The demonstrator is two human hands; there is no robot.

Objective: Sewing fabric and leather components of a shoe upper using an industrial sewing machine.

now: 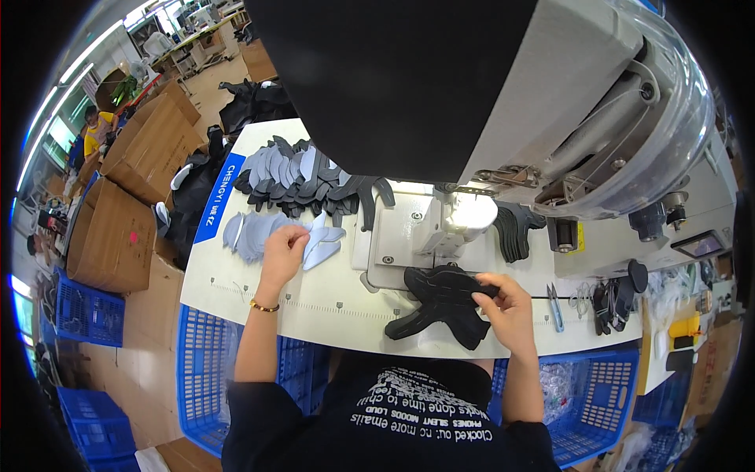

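Note:
My left hand (285,253) is closed in a pinch at the edge of a light blue-grey cut piece (322,248) with branching arms, on the left of the white sewing table. Close beside that hand lies an overlapping row of similar light pieces (259,232). My right hand (506,309) grips the right arm of a black X-shaped padded piece (444,303), thumb and fingers pressed on its edge. This black piece lies flat near the table's front edge, just in front of the sewing machine's lit needle area (464,224).
The sewing machine head (503,118) looms over the table's far side. A mixed grey and black pile (295,177) lies at the back left, a black stack (515,232) right of the needle. Blue-handled snips (556,309) lie at right. Blue crates (200,370) and cardboard boxes (114,236) stand around.

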